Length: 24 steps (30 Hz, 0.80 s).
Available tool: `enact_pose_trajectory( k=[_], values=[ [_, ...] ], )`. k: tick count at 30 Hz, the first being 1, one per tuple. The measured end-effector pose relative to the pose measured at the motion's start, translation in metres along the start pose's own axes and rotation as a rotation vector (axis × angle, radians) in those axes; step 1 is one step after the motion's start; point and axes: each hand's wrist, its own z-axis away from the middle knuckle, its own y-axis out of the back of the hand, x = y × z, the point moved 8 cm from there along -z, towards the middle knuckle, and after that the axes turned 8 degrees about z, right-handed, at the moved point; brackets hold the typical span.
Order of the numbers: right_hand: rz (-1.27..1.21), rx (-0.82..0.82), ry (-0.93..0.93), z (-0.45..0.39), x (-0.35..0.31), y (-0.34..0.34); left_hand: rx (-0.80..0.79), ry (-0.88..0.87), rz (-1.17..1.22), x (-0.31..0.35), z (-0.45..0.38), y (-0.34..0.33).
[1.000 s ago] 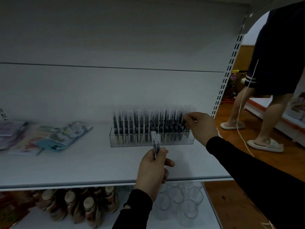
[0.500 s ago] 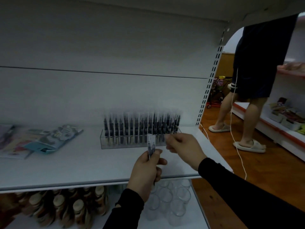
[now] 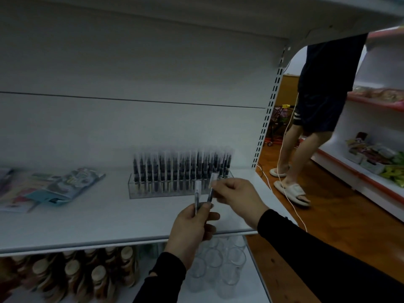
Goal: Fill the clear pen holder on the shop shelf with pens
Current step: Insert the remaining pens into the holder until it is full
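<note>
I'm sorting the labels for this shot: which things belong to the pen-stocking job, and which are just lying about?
Part of the job:
clear pen holder
pens standing in it
pen gripped by the left hand
pen pinched by the right hand

Just lying about:
packets on the shelf
bottles below
clear cups below

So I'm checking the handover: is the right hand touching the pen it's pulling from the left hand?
Touching. The head view shows the right hand fingers pinching the pen just below its clear cap.
</note>
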Motion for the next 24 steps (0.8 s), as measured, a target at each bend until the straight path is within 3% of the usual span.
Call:
enact_pose_trajectory(
  k=[8, 14, 24],
  values=[
    [-0.039, 0.239, 0.027, -0.026, -0.014, 0.056, 0.116, 0.017, 0.019, 0.001, -0.007, 0.019],
    [0.370, 0.421, 0.192, -0.043, -0.037, 0.086, 0.123, -0.005, 0.108, 0.003, -0.011, 0.015],
    [0.400, 0.439, 0.219, -0.063, -0.036, 0.076, 0.147, -0.051, 0.107, 0.007, -0.018, 0.020]
  ],
)
